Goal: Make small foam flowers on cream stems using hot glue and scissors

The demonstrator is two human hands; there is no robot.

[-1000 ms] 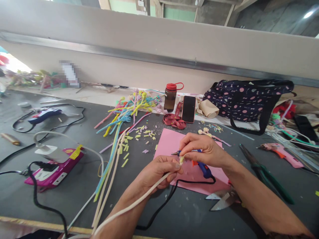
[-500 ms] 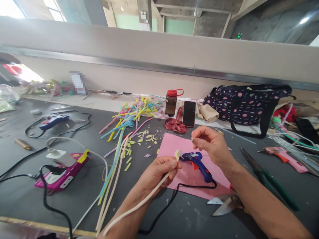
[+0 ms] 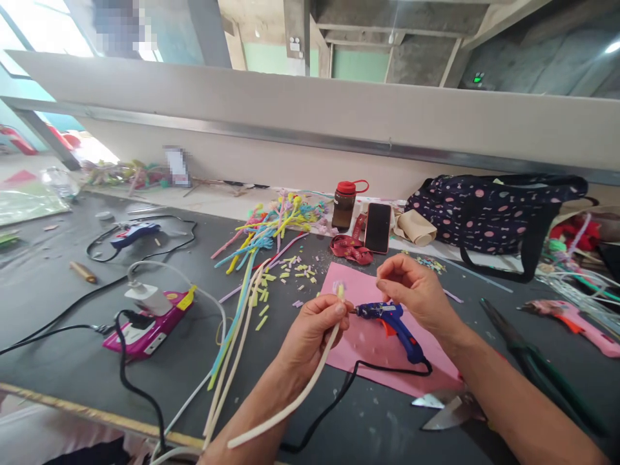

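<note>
Pinched in my left hand (image 3: 314, 329) is a cream fuzzy stem (image 3: 310, 391), like a thick pipe cleaner, whose free end curves down over my forearm. A small pale yellow piece (image 3: 340, 292) with some lilac sits at its top, above my fingertips. My right hand (image 3: 414, 290) is apart from it, thumb and forefinger closed together; whether anything small is between them cannot be made out. Below that hand a blue glue gun (image 3: 400, 324) lies on a pink sheet (image 3: 352, 349), its nozzle close to my left fingertips.
Short cut pieces (image 3: 264, 296) and long coloured stems (image 3: 223, 355) lie left of the sheet. A purple power strip (image 3: 162, 329) and cables spread further left. Scissor blades (image 3: 448, 414), green-handled shears (image 3: 537, 365) and a pink glue gun (image 3: 574, 316) are at right. A bottle (image 3: 343, 206), phone (image 3: 378, 227) and bag (image 3: 484, 216) stand behind.
My left hand has turned the stem so its tipped end points more upright, and its loose end has swung into view. My right hand stays pinched nearby. The whole view has shifted slightly left.
</note>
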